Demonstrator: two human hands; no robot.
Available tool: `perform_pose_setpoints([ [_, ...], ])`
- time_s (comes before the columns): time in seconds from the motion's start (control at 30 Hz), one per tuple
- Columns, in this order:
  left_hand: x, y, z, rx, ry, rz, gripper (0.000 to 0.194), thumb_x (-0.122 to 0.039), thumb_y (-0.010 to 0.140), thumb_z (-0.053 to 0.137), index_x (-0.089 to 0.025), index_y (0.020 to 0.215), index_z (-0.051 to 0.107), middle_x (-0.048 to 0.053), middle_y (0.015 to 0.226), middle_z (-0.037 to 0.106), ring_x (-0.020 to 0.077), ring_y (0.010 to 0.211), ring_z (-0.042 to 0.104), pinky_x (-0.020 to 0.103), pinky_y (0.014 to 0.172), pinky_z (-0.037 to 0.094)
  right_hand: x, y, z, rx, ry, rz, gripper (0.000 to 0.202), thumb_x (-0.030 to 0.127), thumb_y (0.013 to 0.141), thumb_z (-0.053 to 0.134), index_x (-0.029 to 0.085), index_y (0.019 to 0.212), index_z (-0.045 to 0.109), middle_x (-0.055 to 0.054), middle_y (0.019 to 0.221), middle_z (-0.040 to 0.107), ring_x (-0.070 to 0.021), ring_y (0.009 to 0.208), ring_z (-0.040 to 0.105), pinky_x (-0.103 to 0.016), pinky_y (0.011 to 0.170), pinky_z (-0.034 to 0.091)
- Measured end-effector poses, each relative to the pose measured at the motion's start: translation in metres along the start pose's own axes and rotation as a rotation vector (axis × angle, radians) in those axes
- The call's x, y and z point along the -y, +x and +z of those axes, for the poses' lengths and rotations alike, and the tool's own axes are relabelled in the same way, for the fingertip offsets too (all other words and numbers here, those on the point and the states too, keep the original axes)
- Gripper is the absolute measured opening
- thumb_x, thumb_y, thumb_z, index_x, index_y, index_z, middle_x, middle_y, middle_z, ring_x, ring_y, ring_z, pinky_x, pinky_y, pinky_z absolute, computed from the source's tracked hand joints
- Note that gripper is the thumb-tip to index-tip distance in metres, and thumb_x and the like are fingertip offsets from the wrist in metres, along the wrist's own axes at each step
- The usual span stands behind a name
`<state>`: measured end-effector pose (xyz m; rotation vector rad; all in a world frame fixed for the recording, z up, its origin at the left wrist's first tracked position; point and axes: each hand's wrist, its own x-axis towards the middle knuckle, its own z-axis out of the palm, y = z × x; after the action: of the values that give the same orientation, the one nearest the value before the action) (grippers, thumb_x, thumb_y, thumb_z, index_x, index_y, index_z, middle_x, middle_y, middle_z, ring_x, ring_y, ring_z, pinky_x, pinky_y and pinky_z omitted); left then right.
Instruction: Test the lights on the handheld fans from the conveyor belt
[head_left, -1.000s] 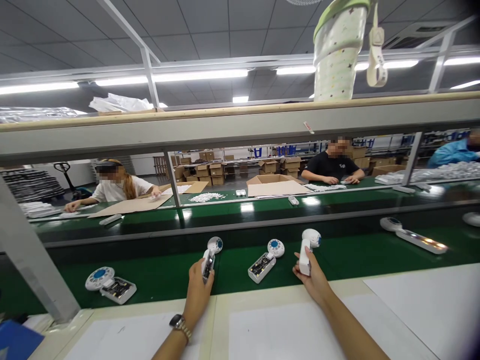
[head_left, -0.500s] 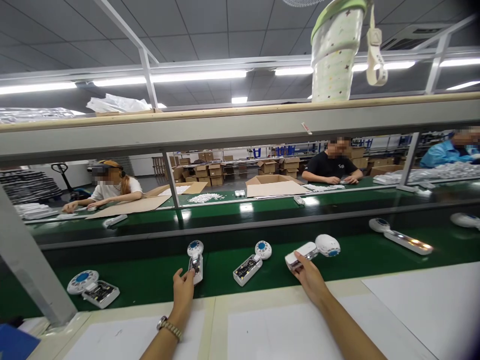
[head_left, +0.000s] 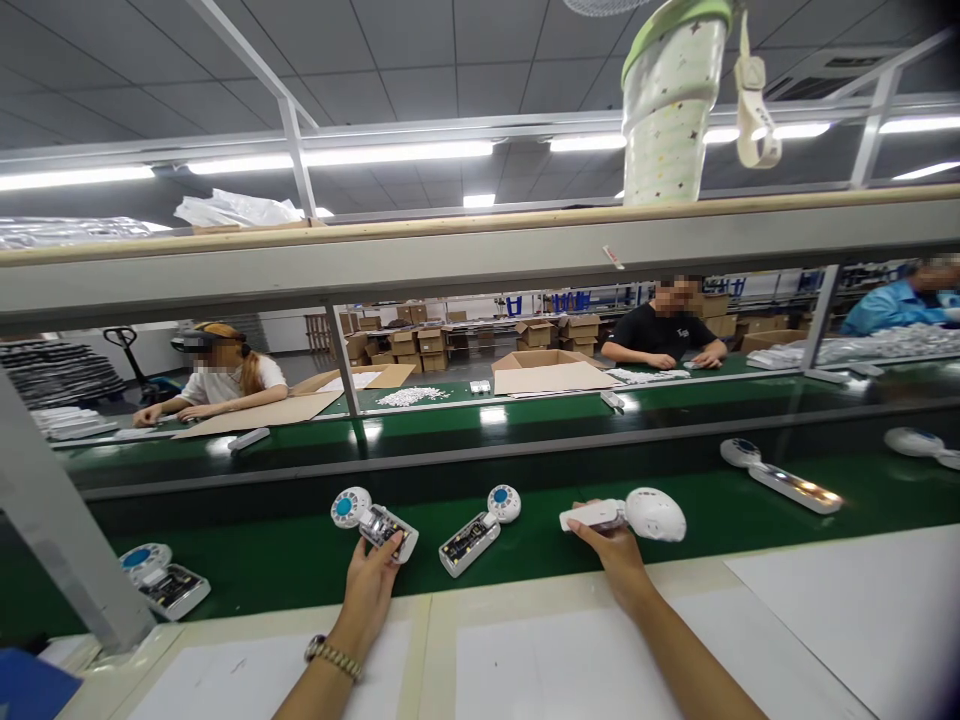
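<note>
My left hand (head_left: 369, 580) grips a white device (head_left: 393, 532) by its rectangular body, thumb on the edge. Its body is uncovered and shows a circuit board; its round head with a blue centre points up and left. In my right hand (head_left: 616, 555) is a similar white device (head_left: 654, 513), held by the body with its smooth side up and its round head to the right. Between my hands, an uncovered device (head_left: 470, 543) lies on the green belt (head_left: 300, 570). Another uncovered one (head_left: 174, 590) lies at far left, partly behind the post.
A device with lit lamps (head_left: 796, 486) lies on the belt at right, with another (head_left: 915, 442) beyond it. White sheets (head_left: 540, 660) cover the near bench. A slanted metal post (head_left: 67, 520) stands at left. Across a second belt, co-workers (head_left: 667, 335) handle parts beside cardboard (head_left: 555, 377).
My left hand has turned its device so the head swings left. My right hand has tilted its device, smooth side up. Loose devices on the near belt have shifted left; far-belt pieces moved right.
</note>
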<state>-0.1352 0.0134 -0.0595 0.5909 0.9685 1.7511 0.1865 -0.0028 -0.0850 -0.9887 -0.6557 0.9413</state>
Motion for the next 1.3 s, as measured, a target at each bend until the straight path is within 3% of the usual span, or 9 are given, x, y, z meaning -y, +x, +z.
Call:
perform_pose_setpoints([
  [0.07,0.000,-0.005,0.003,0.046,0.017,0.020,0.039,0.003,0.074,0.056,-0.020,0.105,0.050,0.004,0.092,0.061,0.0136,0.080,0.062,0.022,0.065,0.053,-0.001,0.000,0.000,-0.009,-0.046,-0.048,0.044,0.022,0.045,0.082,0.018,0.084,0.061,0.000,0.090,0.067,-0.0211,0.090,0.059,-0.032,0.086,0.044],
  [0.17,0.002,-0.011,0.007,0.059,0.036,0.024,0.033,-0.007,0.078,0.056,-0.023,0.105,0.050,0.003,0.097,0.059,0.0140,0.081,0.062,0.024,0.066,0.053,-0.001,0.000,0.000,-0.025,-0.074,-0.082,0.043,0.023,0.045,0.082,0.019,0.083,0.062,0.000,0.093,0.066,-0.0204,0.088,0.059,-0.031,0.084,0.044],
  [0.4,0.006,-0.011,0.003,-0.051,0.183,0.020,0.035,-0.020,0.072,0.063,-0.024,0.100,0.043,-0.001,0.079,0.058,0.0145,0.064,0.062,0.026,0.056,0.052,0.008,-0.004,0.002,-0.044,-0.125,-0.035,0.038,0.025,0.045,0.081,0.015,0.079,0.066,-0.003,0.085,0.068,-0.0228,0.086,0.060,-0.029,0.078,0.045],
  [0.6,0.006,-0.035,0.011,0.218,0.267,0.039,0.058,-0.036,0.057,0.074,-0.023,0.100,0.037,-0.002,0.079,0.059,0.0201,0.066,0.064,0.035,0.063,0.052,0.009,-0.013,0.009,0.031,-0.090,0.069,0.039,0.037,0.051,0.079,0.015,0.079,0.064,-0.001,0.067,0.066,-0.0202,0.065,0.062,-0.026,0.058,0.047],
  [0.73,0.009,-0.056,0.019,0.522,0.406,-0.035,0.060,-0.040,0.061,0.073,-0.022,0.105,0.037,0.002,0.087,0.059,0.0178,0.061,0.062,0.032,0.060,0.051,0.002,-0.033,0.024,0.207,-0.039,0.206,0.041,0.051,0.058,0.072,0.016,0.074,0.058,0.000,0.053,0.061,-0.0165,0.045,0.057,-0.026,0.043,0.045],
  [0.87,0.015,-0.067,0.021,0.725,0.464,-0.232,0.055,-0.037,0.066,0.070,-0.022,0.109,0.038,0.004,0.089,0.059,0.0182,0.066,0.062,0.033,0.064,0.050,0.003,-0.058,0.038,0.375,0.065,0.358,0.042,0.044,0.062,0.072,0.018,0.090,0.055,-0.005,0.079,0.067,-0.0188,0.057,0.063,-0.030,0.053,0.050],
  [1.03,0.018,-0.071,0.023,0.674,0.416,-0.340,0.041,-0.035,0.072,0.061,-0.021,0.106,0.041,0.004,0.086,0.059,0.0197,0.072,0.063,0.035,0.070,0.049,0.006,-0.071,0.046,0.434,0.130,0.427,0.058,0.036,0.069,0.063,0.026,0.120,0.037,-0.002,0.081,0.068,-0.0195,0.057,0.064,-0.031,0.054,0.049],
  [1.17,0.018,-0.069,0.023,0.663,0.382,-0.329,0.042,-0.020,0.067,0.058,-0.020,0.106,0.041,0.006,0.093,0.059,0.0213,0.080,0.063,0.036,0.075,0.048,0.004,-0.069,0.045,0.418,0.140,0.465,0.057,0.023,0.061,0.062,0.023,0.114,0.040,-0.003,0.082,0.069,-0.0229,0.069,0.067,-0.032,0.062,0.050],
  [1.3,0.019,-0.068,0.022,0.640,0.354,-0.340,0.043,-0.018,0.066,0.060,-0.019,0.105,0.042,0.009,0.104,0.058,0.0232,0.085,0.063,0.038,0.079,0.047,0.001,-0.067,0.040,0.455,0.173,0.509,0.055,0.017,0.059,0.064,0.020,0.109,0.041,-0.004,0.078,0.070,-0.0241,0.080,0.067,-0.034,0.075,0.048],
])
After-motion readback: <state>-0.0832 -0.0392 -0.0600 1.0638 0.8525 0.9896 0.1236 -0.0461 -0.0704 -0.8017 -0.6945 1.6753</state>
